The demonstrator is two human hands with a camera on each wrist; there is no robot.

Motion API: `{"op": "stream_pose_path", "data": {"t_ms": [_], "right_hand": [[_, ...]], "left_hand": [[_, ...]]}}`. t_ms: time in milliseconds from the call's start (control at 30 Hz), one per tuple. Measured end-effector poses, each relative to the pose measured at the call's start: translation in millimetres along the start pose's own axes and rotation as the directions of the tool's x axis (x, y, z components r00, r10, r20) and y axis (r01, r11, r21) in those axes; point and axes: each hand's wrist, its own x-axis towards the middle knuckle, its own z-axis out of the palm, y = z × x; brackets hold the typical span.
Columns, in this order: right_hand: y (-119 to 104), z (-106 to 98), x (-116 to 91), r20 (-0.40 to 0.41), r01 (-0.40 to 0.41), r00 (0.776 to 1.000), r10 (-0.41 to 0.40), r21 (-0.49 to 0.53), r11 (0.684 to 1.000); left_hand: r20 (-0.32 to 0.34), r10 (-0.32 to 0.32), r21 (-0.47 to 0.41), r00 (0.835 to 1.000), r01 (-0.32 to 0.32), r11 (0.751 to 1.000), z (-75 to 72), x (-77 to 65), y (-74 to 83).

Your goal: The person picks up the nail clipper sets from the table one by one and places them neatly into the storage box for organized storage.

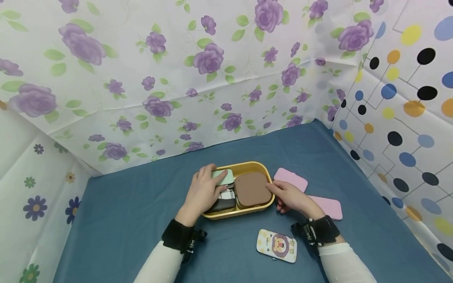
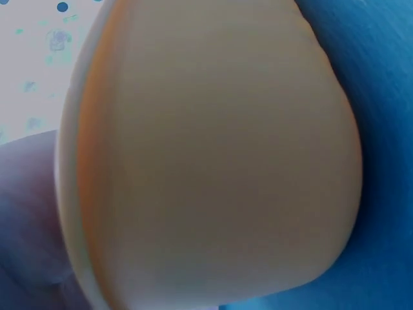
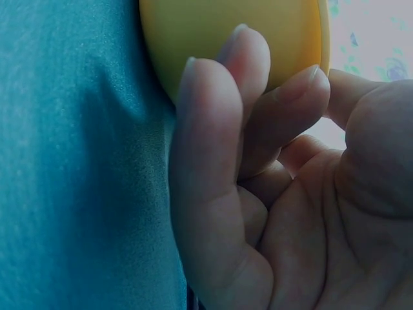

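Note:
A yellow oblong tray [image 1: 252, 165] sits on the table, its side filling much of the left wrist view. Inside it lie a brown square case [image 1: 253, 190], a mint-green case [image 1: 226, 177] and a black-and-white case [image 1: 226, 202]. My left hand [image 1: 202, 188] reaches over the tray's left end, its fairly straight fingers resting on the mint-green case, the thumb by the black-and-white one. The hand hides part of both. My right hand [image 1: 291, 195] pinches the tray's right rim between thumb and fingers; the right wrist view shows these fingertips against the yellow wall.
Two pink cases lie right of the tray: one [image 1: 291, 179] behind my right hand, the other [image 1: 327, 207] beside the wrist. A white lion-print case [image 1: 277, 246] lies nearer, between my forearms. Blue cloth [image 1: 134, 220] covers the table, with patterned sheets [image 1: 198, 98] around it.

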Motion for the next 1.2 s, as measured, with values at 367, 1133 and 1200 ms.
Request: {"op": "stream_pose_path", "data": {"t_ms": [367, 1133, 1200], "right_hand": [[3.3, -1.3, 2.9, -0.003, -0.012, 1.000, 0.012, -0.007, 1.000], [4.7, 0.7, 3.1, -0.001, -0.010, 1.000, 0.010, 0.000, 1.000], [5.0, 0.4, 3.5, -0.002, -0.009, 1.000, 0.009, -0.002, 1.000]], "left_hand": [[0.055, -0.044, -0.091, 0.998, 0.049, 0.995, -2.9, -5.0, -2.8], [0.074, -0.053, -0.247, 0.996, 0.070, 0.967, -0.3, -17.1, -13.6], [0.055, -0.059, -0.248, 0.997, 0.071, 0.966, -0.7, -17.5, -13.5]]}}
